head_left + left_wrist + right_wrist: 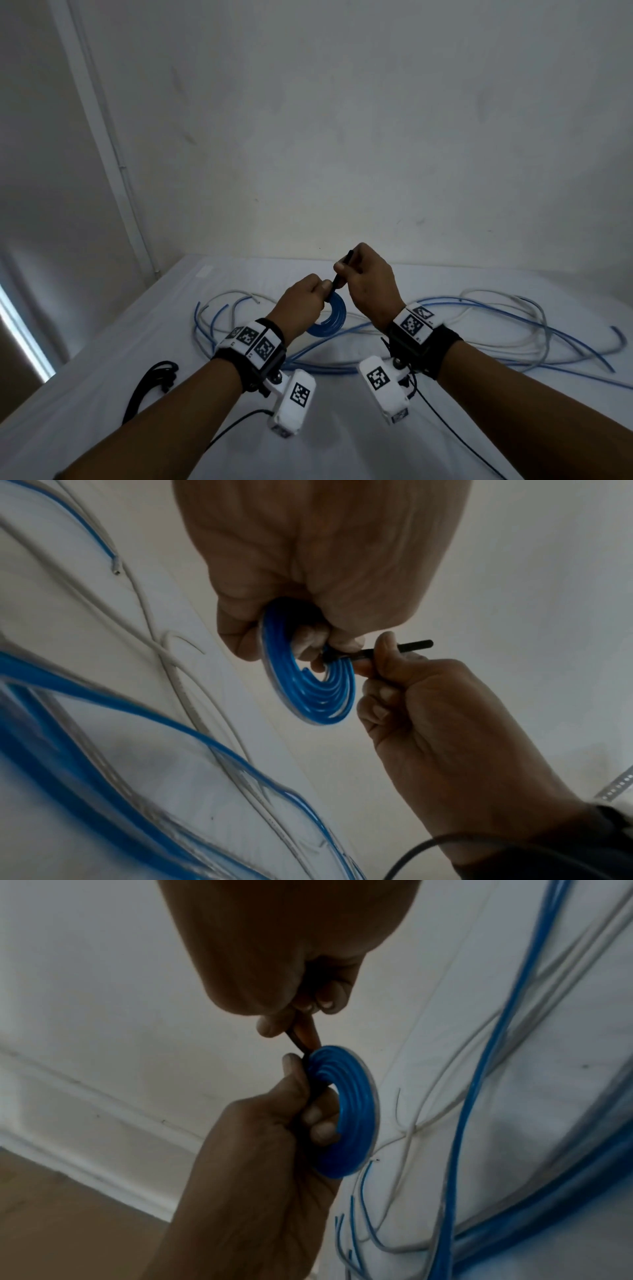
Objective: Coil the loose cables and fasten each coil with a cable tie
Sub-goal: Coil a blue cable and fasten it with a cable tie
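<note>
A small flat coil of blue cable [330, 317] [310, 685] [346, 1110] is held up above the white table. My left hand [308, 301] [308, 588] [267, 1137] grips the coil at its upper edge, fingers curled through its centre. A black cable tie [340, 274] [387, 650] [301, 1042] wraps the coil where my fingers hold it. My right hand [366, 277] [428, 710] [291, 961] pinches the tie's free tail between thumb and forefinger, just above the coil.
Loose blue cables [479, 342] and white cables [507, 308] sprawl over the white table [102, 394] beyond and to the right of my hands. A bundle of black ties [150, 383] lies at the near left. A wall [342, 137] rises behind the table.
</note>
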